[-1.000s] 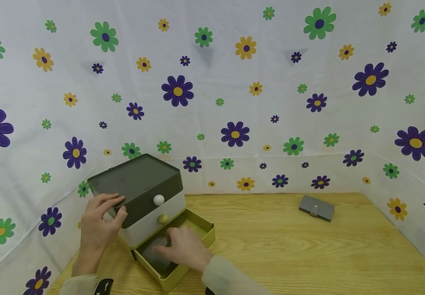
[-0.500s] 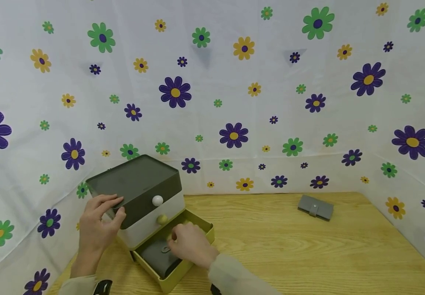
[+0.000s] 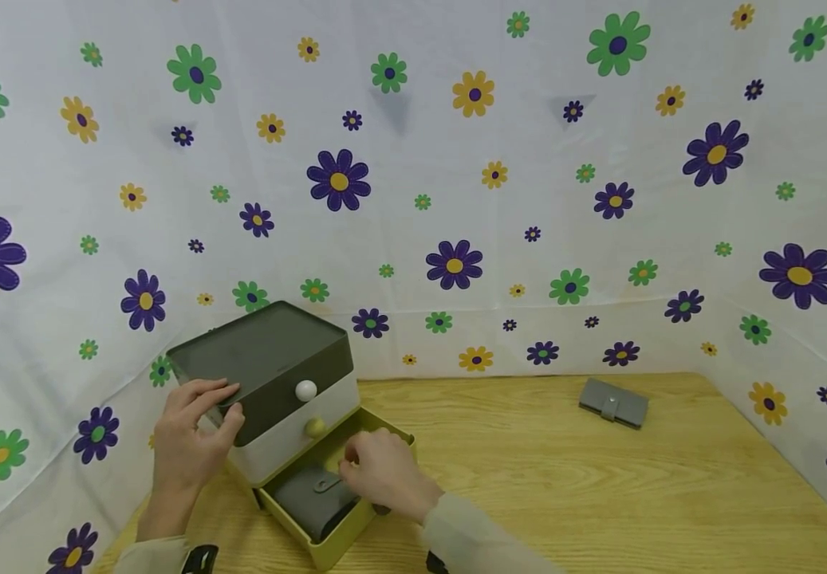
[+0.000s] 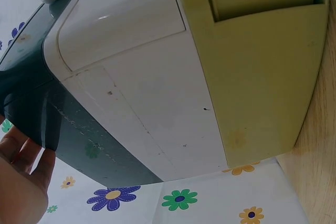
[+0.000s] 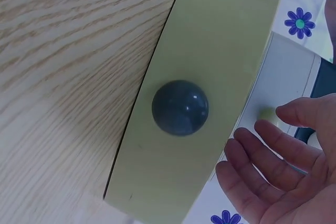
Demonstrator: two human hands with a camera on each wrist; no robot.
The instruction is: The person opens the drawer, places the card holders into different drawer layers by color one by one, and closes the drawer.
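Note:
A small three-tier drawer box [image 3: 262, 343] stands at the left, dark green on top, white in the middle and yellow-green below. My left hand [image 3: 194, 438] grips its near top corner, thumb on the front and fingers over the rim. The bottom drawer [image 3: 334, 546] is pulled out. Inside it lies a dark grey wallet [image 3: 309, 498] with a strap and snap, its strap tip close to my right fingers. My right hand [image 3: 387, 470] hovers over the drawer's front, fingers loosely bent. In the right wrist view, that hand [image 5: 283, 166] holds nothing visible.
A grey wallet with a strap [image 3: 614, 402] lies at the back right of the wooden table [image 3: 549, 486]. White flower-patterned cloth [image 3: 413, 159] walls in the back and sides. A dark round knob [image 5: 180, 107] sticks out from the bottom drawer's front.
My right hand has moved right and slightly up, away from the dark wallet, so its strap and more of its surface show. The left hand stays on the box corner.

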